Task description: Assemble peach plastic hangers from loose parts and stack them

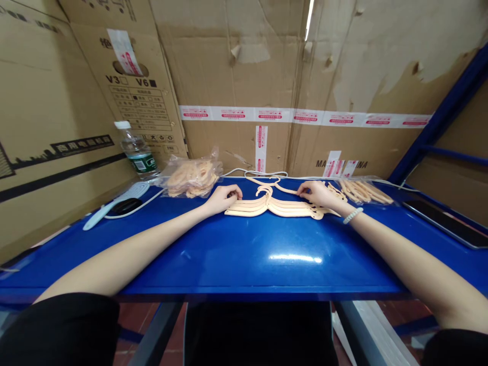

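Several beige clothes hangers (249, 207) lie neatly overlapped in a row on the blue table, hooks pointing away from me. My left hand (223, 199) is closed at the left end of this stack, its curled fingers on the rearmost hanger there. Behind the stack lies another beige hanger (286, 189), turned at an angle. My right hand (318, 194), with a pale beaded bracelet at the wrist, pinches the right arm of that hanger. More beige pieces (335, 192) show partly behind my right hand, which hides how they lie.
A clear bag of beige pieces (192, 175) and a water bottle (138, 152) stand at the back left, near a light-blue hairbrush (118, 203). Bagged beige strips (364, 191) and a dark phone-like slab (448, 221) lie right. Cardboard walls (244, 76) enclose the blue table (247, 259).
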A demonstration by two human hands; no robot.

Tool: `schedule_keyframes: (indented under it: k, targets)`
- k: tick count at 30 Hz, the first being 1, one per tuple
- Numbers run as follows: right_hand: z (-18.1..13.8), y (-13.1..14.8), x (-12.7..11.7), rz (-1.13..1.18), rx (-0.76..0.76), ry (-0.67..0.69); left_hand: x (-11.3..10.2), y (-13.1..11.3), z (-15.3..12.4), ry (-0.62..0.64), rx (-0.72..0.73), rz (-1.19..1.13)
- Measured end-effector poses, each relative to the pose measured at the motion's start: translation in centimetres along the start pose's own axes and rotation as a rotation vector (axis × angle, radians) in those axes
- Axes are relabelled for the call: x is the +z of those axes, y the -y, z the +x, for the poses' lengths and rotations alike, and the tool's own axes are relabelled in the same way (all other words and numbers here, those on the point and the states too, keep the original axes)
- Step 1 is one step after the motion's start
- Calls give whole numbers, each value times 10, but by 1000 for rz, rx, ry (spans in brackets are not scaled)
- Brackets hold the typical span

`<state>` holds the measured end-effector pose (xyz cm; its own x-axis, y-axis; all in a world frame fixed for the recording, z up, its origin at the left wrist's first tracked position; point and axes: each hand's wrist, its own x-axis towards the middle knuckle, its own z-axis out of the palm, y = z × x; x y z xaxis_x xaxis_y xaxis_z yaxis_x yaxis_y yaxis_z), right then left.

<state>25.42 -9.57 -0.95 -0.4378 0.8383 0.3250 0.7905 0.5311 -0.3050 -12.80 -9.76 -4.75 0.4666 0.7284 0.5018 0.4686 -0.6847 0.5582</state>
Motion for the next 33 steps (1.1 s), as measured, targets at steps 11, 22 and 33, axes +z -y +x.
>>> schedule_keyframes:
  k: [11, 22, 33]
  targets:
    - [-3, -2, -24, -69, 117, 38, 1, 1, 1, -38, -13, -43]
    - [-20, 10, -49, -73, 195, 16, -1, 0, 0, -69, -2, -44]
    - [-29, 31, -73, 69, 221, -184, -20, -45, 5, -245, 220, 257]
